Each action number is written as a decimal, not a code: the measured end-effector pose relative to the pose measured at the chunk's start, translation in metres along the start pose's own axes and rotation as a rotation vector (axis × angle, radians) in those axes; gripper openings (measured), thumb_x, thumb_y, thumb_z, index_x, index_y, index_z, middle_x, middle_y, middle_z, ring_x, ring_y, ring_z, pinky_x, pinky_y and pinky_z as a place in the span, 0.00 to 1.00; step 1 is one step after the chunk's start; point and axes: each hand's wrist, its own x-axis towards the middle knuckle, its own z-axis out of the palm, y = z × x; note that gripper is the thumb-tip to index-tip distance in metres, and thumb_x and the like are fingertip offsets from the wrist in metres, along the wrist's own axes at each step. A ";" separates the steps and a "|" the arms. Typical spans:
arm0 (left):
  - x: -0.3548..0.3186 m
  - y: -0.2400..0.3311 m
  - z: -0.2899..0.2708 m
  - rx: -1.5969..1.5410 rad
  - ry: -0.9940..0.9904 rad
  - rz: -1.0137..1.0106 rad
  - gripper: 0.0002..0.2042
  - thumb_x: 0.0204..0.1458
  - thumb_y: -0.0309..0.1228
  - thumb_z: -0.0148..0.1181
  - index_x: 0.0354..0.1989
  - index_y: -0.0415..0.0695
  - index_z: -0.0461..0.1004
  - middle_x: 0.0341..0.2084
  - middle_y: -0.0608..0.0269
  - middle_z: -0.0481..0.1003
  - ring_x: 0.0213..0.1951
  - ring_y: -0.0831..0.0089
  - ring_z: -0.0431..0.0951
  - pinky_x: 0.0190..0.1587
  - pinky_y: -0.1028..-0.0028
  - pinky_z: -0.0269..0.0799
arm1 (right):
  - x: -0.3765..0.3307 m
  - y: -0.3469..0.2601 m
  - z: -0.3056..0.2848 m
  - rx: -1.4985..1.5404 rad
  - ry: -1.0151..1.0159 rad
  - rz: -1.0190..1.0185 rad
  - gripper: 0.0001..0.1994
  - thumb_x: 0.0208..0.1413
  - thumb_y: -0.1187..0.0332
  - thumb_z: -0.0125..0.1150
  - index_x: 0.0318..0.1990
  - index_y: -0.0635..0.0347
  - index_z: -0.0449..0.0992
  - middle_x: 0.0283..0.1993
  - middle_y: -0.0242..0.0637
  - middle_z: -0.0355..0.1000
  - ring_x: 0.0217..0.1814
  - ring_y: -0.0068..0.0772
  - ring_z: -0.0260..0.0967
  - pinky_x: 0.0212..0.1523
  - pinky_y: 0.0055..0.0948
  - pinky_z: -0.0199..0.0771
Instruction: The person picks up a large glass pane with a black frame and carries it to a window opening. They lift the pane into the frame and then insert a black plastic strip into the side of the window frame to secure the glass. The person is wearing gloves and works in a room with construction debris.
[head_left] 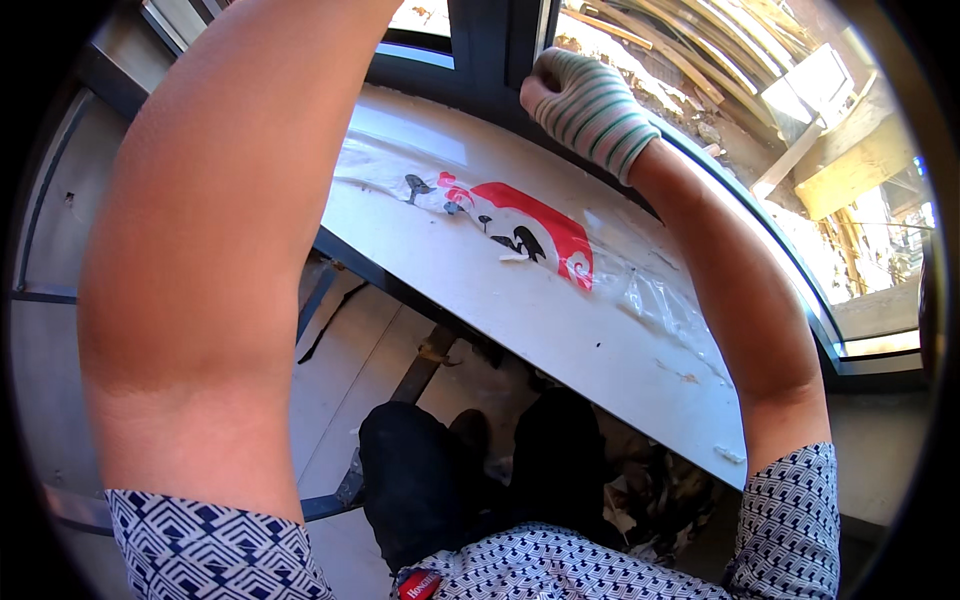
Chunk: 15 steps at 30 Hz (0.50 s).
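My right hand (592, 108), in a white fingerless glove with green stripes, is raised against the dark window frame (487, 55). Its fingers are curled closed beside the upright post; whatever lies inside them is hidden. Across the upper left stretches my left forearm, and the hand at its end is beyond the top of the picture. Below both arms runs a long white sill board (480, 265). Crumpled clear plastic film (655, 300) with a red, white and black printed figure lies along it.
Beyond the glass, wooden planks (690, 60) and boards lie heaped on rubble. Under the sill's front edge are a dark metal bar (415, 380), pale panels (350, 350) and scattered debris (640, 500) near my knees. A grey panelled wall (50, 240) stands at left.
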 end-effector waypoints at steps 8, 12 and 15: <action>-0.009 0.006 -0.005 0.074 -0.010 -0.023 0.46 0.53 0.55 0.64 0.62 0.30 0.47 0.58 0.33 0.62 0.60 0.49 0.69 0.63 0.59 0.69 | -0.006 -0.007 -0.035 -0.389 0.268 -0.437 0.08 0.64 0.66 0.61 0.42 0.61 0.80 0.32 0.42 0.77 0.33 0.40 0.78 0.31 0.28 0.80; -0.007 0.004 0.000 0.071 -0.016 0.083 0.47 0.54 0.57 0.62 0.64 0.28 0.45 0.60 0.31 0.59 0.62 0.46 0.66 0.67 0.59 0.63 | -0.044 0.037 0.000 -1.007 0.118 -0.589 0.16 0.59 0.69 0.60 0.53 0.66 0.75 0.41 0.40 0.73 0.48 0.37 0.72 0.46 0.30 0.76; -0.010 0.010 0.003 0.122 -0.018 -0.034 0.47 0.55 0.56 0.62 0.65 0.28 0.44 0.60 0.30 0.58 0.63 0.45 0.65 0.68 0.59 0.61 | -0.045 0.038 0.009 -0.982 0.066 -0.505 0.18 0.59 0.69 0.60 0.55 0.67 0.73 0.46 0.43 0.70 0.48 0.41 0.68 0.49 0.33 0.74</action>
